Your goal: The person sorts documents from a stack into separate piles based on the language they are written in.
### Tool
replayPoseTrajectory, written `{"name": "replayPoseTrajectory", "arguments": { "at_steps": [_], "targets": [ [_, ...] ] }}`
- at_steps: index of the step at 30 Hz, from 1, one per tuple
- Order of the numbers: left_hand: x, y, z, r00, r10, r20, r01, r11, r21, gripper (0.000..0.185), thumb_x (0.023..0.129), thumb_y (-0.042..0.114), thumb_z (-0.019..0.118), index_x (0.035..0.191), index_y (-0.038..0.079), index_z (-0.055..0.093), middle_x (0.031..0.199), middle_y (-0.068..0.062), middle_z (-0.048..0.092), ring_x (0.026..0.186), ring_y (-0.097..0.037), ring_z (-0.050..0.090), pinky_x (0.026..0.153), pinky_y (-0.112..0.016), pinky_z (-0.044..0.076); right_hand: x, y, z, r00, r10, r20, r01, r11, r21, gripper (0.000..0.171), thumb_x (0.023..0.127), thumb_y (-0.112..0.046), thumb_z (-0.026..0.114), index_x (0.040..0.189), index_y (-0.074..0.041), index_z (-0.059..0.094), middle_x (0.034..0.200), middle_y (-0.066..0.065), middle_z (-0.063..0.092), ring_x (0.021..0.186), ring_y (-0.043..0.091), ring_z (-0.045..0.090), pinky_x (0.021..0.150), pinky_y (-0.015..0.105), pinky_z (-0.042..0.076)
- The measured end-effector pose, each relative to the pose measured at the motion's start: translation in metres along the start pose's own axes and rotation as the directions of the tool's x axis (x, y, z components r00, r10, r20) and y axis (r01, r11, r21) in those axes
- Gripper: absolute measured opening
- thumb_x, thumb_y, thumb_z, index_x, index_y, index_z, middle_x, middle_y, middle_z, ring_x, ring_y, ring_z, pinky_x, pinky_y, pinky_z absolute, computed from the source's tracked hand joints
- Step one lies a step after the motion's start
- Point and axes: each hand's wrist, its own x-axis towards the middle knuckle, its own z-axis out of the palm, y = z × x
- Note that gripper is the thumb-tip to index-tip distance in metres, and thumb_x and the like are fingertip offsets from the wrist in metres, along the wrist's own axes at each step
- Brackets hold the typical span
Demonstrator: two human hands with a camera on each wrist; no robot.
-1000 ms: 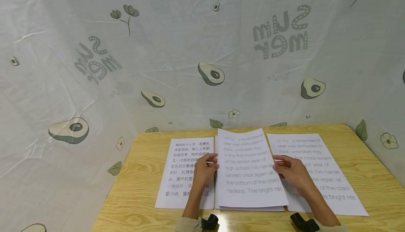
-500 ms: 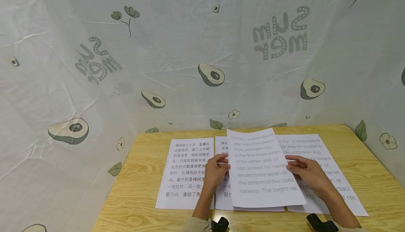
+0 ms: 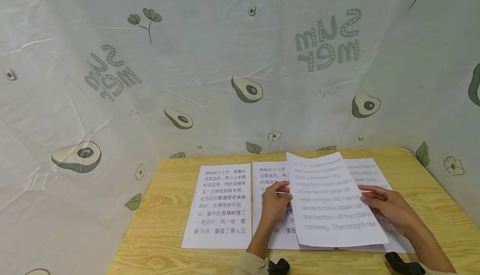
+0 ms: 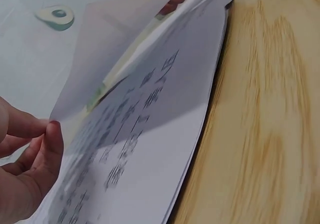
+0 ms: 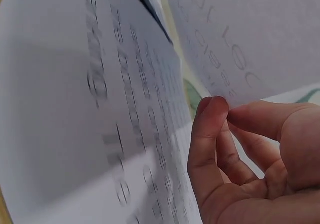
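Both hands pinch lifted sheet [image 3: 335, 200] | left hand [image 3: 275, 203] | right hand [image 3: 388, 206]

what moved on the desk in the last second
Both hands, left hand and right hand, carried the lifted English sheet rightward, off the middle stack and over the right-hand English page, uncovering a Chinese page beneath. Both kept pinching its edges. The left Chinese page stayed put.

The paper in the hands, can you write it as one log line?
left hand: pinches paper | right hand: pinches paper | paper: lifted above table
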Motion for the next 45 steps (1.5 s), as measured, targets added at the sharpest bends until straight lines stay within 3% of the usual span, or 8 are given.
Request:
{"name": "replayPoseTrajectory", "arguments": {
  "at_steps": [8, 13, 15, 21, 29, 34, 39, 45],
  "targets": [
    [-0.002, 0.007, 0.026, 1.000, -0.011, -0.011, 0.011, 0.998, -0.063, 0.040, 0.087, -0.011, 0.073, 0.121, 0.008, 0.080, 0.096, -0.001, 0.073, 0.074, -0.006, 0.069, 0.062, -0.020, 0.060, -0.001, 0.007, -0.025, 1.000, 0.024, 0.000, -0.024, 0.999, -0.021, 0.061, 0.109, -0.030, 0.065, 0.156, 0.006, 0.049, 0.108, -0.024, 0.070, 0.093, 0.002, 0.072, 0.079, 0.027, 0.063],
    [-0.001, 0.007, 0.041, 0.999, -0.036, -0.016, 0.035, 0.999, -0.041, 0.040, 0.087, -0.008, 0.075, 0.121, 0.011, 0.080, 0.095, 0.004, 0.072, 0.074, -0.005, 0.067, 0.061, -0.019, 0.059, -0.003, 0.009, -0.038, 1.000, 0.028, -0.005, -0.028, 1.000, 0.007, 0.032, 0.109, -0.026, 0.065, 0.140, -0.027, 0.069, 0.105, -0.027, 0.069, 0.091, 0.001, 0.071, 0.078, 0.026, 0.062],
    [-0.001, 0.006, 0.047, 0.999, -0.032, -0.016, 0.031, 0.999, -0.039, 0.040, 0.087, -0.008, 0.075, 0.121, 0.011, 0.080, 0.094, 0.004, 0.072, 0.074, -0.005, 0.067, 0.061, -0.019, 0.059, -0.003, 0.010, -0.043, 0.999, 0.033, -0.004, -0.033, 0.999, 0.007, 0.028, 0.109, -0.025, 0.064, 0.135, -0.033, 0.071, 0.105, -0.027, 0.069, 0.090, 0.002, 0.071, 0.077, 0.026, 0.062],
    [0.000, 0.007, 0.060, 1.000, -0.009, -0.010, 0.009, 0.999, -0.044, 0.039, 0.087, -0.009, 0.074, 0.120, 0.010, 0.080, 0.093, 0.005, 0.070, 0.075, -0.004, 0.067, 0.060, -0.019, 0.059, -0.006, 0.015, -0.053, 0.999, 0.041, -0.028, -0.042, 0.998, -0.044, 0.045, 0.108, -0.030, 0.067, 0.146, -0.006, 0.065, 0.103, -0.027, 0.069, 0.089, 0.002, 0.071, 0.077, 0.027, 0.062],
    [0.000, 0.011, 0.076, 1.000, -0.002, -0.008, 0.002, 0.999, -0.035, 0.037, 0.085, -0.010, 0.075, 0.117, 0.009, 0.081, 0.090, 0.006, 0.071, 0.073, -0.002, 0.062, 0.059, -0.018, 0.057, -0.012, 0.020, -0.067, 0.998, 0.038, -0.042, -0.042, 0.996, -0.078, 0.029, 0.108, -0.030, 0.066, 0.137, -0.026, 0.071, 0.103, -0.029, 0.068, 0.087, 0.001, 0.070, 0.076, 0.026, 0.061],
    [-0.003, 0.012, 0.084, 1.000, 0.016, -0.005, -0.017, 0.998, -0.053, 0.037, 0.084, -0.012, 0.075, 0.116, 0.005, 0.080, 0.089, 0.003, 0.072, 0.071, -0.001, 0.062, 0.057, -0.018, 0.057, -0.014, 0.022, -0.072, 0.997, 0.049, -0.055, -0.054, 0.994, -0.097, 0.038, 0.108, -0.030, 0.066, 0.143, -0.014, 0.068, 0.104, -0.025, 0.070, 0.087, 0.003, 0.072, 0.075, 0.028, 0.062],
    [-0.005, 0.014, 0.093, 1.000, -0.007, 0.008, 0.007, 0.997, -0.079, 0.038, 0.083, -0.014, 0.075, 0.115, 0.006, 0.079, 0.089, 0.004, 0.071, 0.071, -0.002, 0.064, 0.055, -0.018, 0.056, -0.014, 0.025, -0.077, 0.996, 0.050, -0.068, -0.058, 0.992, -0.114, 0.047, 0.109, -0.029, 0.065, 0.147, -0.002, 0.063, 0.101, -0.029, 0.067, 0.085, 0.004, 0.071, 0.074, 0.029, 0.062],
    [-0.005, 0.017, 0.101, 0.999, -0.033, 0.003, 0.033, 0.994, -0.103, 0.038, 0.083, -0.015, 0.074, 0.113, 0.007, 0.080, 0.087, 0.006, 0.068, 0.069, -0.003, 0.064, 0.053, -0.018, 0.055, -0.013, 0.031, -0.082, 0.996, 0.037, -0.076, -0.046, 0.992, -0.116, 0.045, 0.109, -0.027, 0.064, 0.145, 0.001, 0.063, 0.098, -0.029, 0.068, 0.084, 0.007, 0.072, 0.072, 0.030, 0.062]
  ]
}}
